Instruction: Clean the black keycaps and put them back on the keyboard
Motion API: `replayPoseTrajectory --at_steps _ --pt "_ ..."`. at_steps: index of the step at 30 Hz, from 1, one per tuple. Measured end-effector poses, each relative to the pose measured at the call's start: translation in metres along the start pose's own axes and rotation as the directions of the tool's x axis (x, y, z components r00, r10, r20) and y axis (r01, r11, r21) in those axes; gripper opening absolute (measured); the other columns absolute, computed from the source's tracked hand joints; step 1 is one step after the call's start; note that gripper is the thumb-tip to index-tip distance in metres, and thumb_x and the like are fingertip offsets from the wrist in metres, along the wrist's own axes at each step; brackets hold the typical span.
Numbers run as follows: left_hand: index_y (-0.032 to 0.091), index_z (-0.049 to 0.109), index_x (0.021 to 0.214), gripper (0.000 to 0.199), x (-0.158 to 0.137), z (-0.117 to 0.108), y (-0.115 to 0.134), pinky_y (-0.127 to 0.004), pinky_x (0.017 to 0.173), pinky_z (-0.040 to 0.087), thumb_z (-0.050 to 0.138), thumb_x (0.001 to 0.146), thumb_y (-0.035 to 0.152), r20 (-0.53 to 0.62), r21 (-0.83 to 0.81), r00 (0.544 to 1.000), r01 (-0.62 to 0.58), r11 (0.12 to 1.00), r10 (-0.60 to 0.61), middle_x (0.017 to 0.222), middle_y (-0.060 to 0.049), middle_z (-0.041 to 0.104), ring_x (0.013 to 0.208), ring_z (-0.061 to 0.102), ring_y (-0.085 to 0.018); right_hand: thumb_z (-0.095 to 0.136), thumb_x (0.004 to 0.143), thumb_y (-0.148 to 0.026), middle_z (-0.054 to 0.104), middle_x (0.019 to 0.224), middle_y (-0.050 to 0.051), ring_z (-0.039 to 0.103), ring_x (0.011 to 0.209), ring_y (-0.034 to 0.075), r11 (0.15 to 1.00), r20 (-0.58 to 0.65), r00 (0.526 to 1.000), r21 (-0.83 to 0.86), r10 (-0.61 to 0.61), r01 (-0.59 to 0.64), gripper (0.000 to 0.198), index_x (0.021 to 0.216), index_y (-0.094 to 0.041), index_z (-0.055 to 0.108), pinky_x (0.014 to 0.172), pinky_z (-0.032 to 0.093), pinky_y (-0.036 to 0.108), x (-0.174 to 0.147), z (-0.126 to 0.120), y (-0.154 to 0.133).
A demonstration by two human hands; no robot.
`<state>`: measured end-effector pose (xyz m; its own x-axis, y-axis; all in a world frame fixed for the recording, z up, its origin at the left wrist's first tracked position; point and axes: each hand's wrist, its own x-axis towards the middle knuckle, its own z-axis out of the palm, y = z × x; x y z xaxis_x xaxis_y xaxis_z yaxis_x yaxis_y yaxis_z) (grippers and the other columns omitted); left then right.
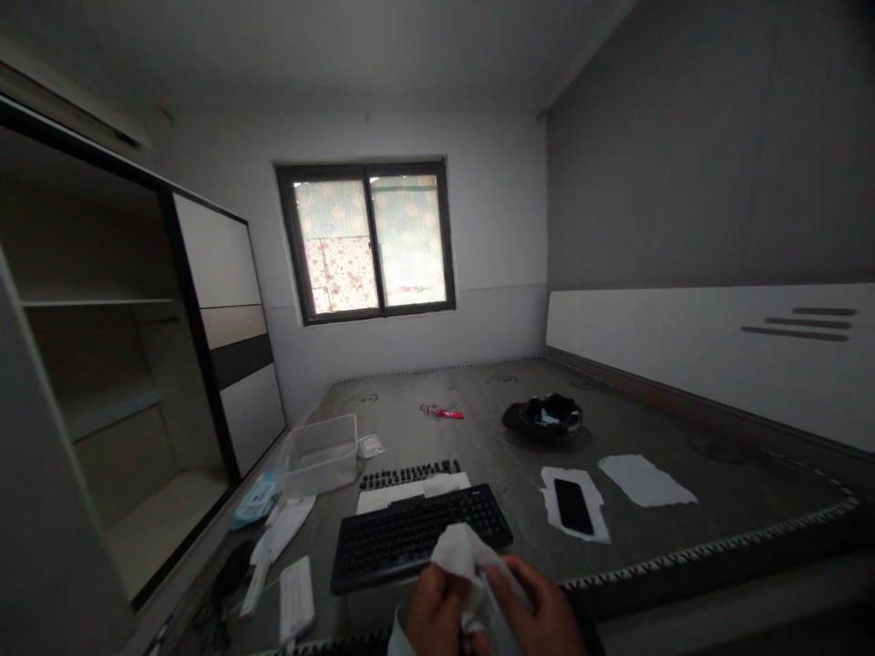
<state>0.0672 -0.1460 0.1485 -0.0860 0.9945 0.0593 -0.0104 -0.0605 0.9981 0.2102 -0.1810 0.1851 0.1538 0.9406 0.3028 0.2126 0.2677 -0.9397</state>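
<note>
Both hands are low in the middle of the head view, close together. A crumpled white tissue (465,551) is pinched between them. My left hand (434,612) has its fingers closed on the tissue's left side. My right hand (537,606) grips its right side, thumb on top. Just beyond the hands lies a black keyboard (403,538), set at a slant; the tissue covers a small part of it from this angle. Behind the keyboard are white sheets (389,495) and rows of small black pieces (403,476) that look like keycaps.
On the grey mattress, a black phone (572,507) rests on a white sheet, beside another sheet (646,480). Farther back are an upturned dark cap (547,416) and a red item (446,413). At left stand a clear plastic box (318,460), a blue packet (256,501) and a white slab (296,597).
</note>
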Motion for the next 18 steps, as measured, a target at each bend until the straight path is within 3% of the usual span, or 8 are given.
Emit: replayPoseTrajectory --at_steps 3,5,7,10,13,18 --pt "0.019 0.076 0.094 0.047 0.001 -0.003 0.004 -0.029 0.064 0.054 0.067 0.07 0.058 -0.026 0.029 0.99 -0.135 0.99 0.136 0.088 -0.007 0.077 0.077 0.069 -0.024 0.069 0.071 -0.06 0.074 0.075 0.005 0.069 0.072 0.022 0.998 -0.084 0.995 0.041 -0.045 0.049 0.042 0.065 -0.019 0.062 0.067 0.054 0.024 0.0 0.0 -0.008" --pt "0.018 0.076 0.097 0.048 0.004 -0.005 0.01 -0.032 0.079 0.054 0.069 0.069 0.056 0.002 0.002 0.982 -0.19 0.982 0.19 0.097 -0.009 0.078 0.091 0.069 -0.028 0.074 0.066 -0.058 0.075 0.08 0.007 0.07 0.075 0.022 0.995 -0.16 0.984 0.05 -0.081 0.09 0.042 0.061 -0.02 0.058 0.069 0.054 0.025 -0.001 0.001 -0.013" --pt "0.016 0.076 0.096 0.046 0.008 -0.007 0.016 -0.032 0.075 0.054 0.068 0.07 0.054 0.115 -0.025 0.969 -0.216 0.976 0.217 0.09 -0.009 0.078 0.085 0.07 -0.028 0.075 0.066 -0.058 0.075 0.085 0.008 0.071 0.077 0.023 0.991 -0.198 0.973 0.037 -0.123 0.132 0.041 0.063 -0.02 0.058 0.071 0.055 0.026 -0.003 0.003 -0.018" --pt "0.015 0.076 0.087 0.035 0.013 -0.012 0.024 -0.029 0.061 0.052 0.067 0.072 0.045 0.281 -0.047 0.923 -0.26 0.964 0.263 0.075 -0.007 0.076 0.067 0.068 -0.023 0.068 0.072 -0.058 0.075 0.099 0.011 0.071 0.089 0.026 0.977 -0.116 0.971 0.028 -0.208 0.212 0.039 0.067 -0.021 0.061 0.079 0.055 0.029 -0.006 0.007 -0.021" --pt "0.016 0.075 0.075 0.021 0.015 -0.018 0.028 -0.025 0.055 0.05 0.067 0.068 0.034 0.247 -0.017 0.927 -0.285 0.958 0.28 0.073 -0.006 0.073 0.063 0.065 -0.02 0.057 0.079 -0.063 0.076 0.096 0.012 0.071 0.088 0.026 0.978 -0.05 0.978 0.048 -0.202 0.204 0.045 0.067 -0.02 0.063 0.077 0.055 0.03 -0.009 0.013 -0.019" --pt "0.017 0.075 0.071 0.019 0.01 -0.026 0.032 -0.025 0.062 0.05 0.068 0.066 0.034 0.177 0.06 0.95 -0.273 0.96 0.258 0.068 -0.005 0.073 0.067 0.066 -0.021 0.064 0.071 -0.068 0.074 0.073 0.007 0.071 0.071 0.023 0.988 -0.176 0.982 0.128 -0.068 0.091 0.049 0.078 -0.02 0.064 0.065 0.056 0.027 -0.009 0.029 -0.011"
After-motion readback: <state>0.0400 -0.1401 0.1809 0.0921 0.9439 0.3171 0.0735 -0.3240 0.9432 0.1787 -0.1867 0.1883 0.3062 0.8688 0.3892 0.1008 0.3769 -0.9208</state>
